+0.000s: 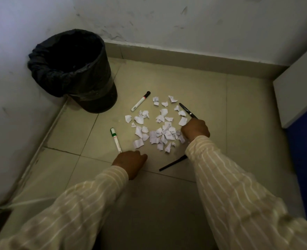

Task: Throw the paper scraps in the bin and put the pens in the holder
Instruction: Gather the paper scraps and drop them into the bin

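Several torn white paper scraps point(158, 127) lie scattered on the tiled floor. A black bin point(73, 69) lined with a black bag stands in the far left corner. A white marker with a black cap point(140, 101) lies beside the bin, and a white marker with a green cap point(115, 139) lies left of the scraps. One black pen point(187, 110) lies at the right of the pile; another black pen point(172, 163) lies near me. My right hand point(195, 129) rests curled at the pile's right edge. My left hand point(131, 162) is curled low by the green marker's tip. No holder is visible.
White walls meet at the corner behind the bin. A white cabinet or desk side point(300, 91) with a blue panel stands at the right. Beige floor tiles point(212, 91) spread around the pile.
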Available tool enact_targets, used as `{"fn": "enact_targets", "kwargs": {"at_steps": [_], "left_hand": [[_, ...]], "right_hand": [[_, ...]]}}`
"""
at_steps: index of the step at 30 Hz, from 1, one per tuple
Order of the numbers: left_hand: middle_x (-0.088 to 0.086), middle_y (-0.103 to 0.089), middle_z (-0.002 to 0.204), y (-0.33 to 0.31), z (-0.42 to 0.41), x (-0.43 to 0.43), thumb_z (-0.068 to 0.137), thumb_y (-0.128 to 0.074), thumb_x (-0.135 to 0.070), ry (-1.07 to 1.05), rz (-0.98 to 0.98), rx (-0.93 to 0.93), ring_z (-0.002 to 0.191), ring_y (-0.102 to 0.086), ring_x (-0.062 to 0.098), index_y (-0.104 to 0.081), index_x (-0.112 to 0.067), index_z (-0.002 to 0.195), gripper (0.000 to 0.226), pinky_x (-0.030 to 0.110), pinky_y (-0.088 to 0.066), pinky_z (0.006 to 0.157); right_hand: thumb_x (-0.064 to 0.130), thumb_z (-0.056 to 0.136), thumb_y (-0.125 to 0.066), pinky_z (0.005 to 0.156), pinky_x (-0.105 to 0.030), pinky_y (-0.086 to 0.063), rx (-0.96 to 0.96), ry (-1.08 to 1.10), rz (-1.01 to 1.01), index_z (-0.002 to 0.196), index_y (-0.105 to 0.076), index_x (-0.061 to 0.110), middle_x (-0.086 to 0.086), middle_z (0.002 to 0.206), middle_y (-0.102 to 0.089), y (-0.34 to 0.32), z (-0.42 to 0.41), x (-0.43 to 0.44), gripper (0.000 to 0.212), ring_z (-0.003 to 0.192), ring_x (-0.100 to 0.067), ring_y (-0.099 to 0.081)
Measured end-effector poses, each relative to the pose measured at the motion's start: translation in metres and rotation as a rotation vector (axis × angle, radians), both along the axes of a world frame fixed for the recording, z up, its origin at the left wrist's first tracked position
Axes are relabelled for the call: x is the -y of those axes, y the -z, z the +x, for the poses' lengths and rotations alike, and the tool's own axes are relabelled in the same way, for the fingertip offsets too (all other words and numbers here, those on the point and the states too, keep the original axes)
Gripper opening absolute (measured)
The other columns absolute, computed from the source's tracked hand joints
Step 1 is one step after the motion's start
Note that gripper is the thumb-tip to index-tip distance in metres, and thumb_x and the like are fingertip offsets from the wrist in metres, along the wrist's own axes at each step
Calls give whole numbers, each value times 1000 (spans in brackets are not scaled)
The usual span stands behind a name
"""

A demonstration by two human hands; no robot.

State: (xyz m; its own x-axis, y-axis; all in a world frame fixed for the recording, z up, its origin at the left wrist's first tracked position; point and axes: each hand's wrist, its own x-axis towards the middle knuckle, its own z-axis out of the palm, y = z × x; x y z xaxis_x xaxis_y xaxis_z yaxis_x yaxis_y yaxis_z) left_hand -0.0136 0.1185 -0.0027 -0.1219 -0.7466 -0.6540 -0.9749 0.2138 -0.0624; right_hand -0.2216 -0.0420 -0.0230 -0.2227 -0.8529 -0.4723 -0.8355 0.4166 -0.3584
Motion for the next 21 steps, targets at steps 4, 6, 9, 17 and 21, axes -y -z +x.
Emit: {"fn": "enact_targets", "kwargs": {"at_steps": [4,6,9,17,21], "left_hand": [[16,-51,131,11,-13,-22,93,-59,-4,-90,-72,-25,106,-65,36,-37,-16,148,60,45,-54,80],[16,-49,135,15,-17,-28,95,-57,-6,-147,-82,-66,108,-65,36,-30,-18,154,66,44,-54,83],[16,-49,136,20,-25,-23,94,-57,-4,-182,-108,-157,108,-63,36,-28,-20,157,71,44,-55,86],[8,-66,123,22,-14,32,81,-62,3,-535,-453,-498,108,-67,30,-49,-30,145,73,36,-55,91],[10,-68,122,5,14,45,75,-83,-18,-406,-285,-290,110,-66,32,-39,-29,151,89,37,-54,85]], "right_hand": [[17,89,-59,70,-24,-46,132,-55,163,88,-60,9,-15,102,-69,6,6,-14,8,82,-28,-62],[16,90,-60,57,-18,-47,249,-68,223,81,-56,10,-6,74,-63,6,13,-20,11,64,-20,-63],[9,93,-57,72,-26,-61,577,32,262,79,-52,16,-4,79,-60,12,20,-14,17,81,-27,-72],[-3,88,-57,82,-49,-66,591,168,214,85,-62,6,-20,90,-69,6,-6,3,11,79,-34,-74],[-4,83,-67,77,-54,-65,492,54,354,100,-65,-5,-24,83,-71,8,-3,-7,17,75,-38,-77]]}}
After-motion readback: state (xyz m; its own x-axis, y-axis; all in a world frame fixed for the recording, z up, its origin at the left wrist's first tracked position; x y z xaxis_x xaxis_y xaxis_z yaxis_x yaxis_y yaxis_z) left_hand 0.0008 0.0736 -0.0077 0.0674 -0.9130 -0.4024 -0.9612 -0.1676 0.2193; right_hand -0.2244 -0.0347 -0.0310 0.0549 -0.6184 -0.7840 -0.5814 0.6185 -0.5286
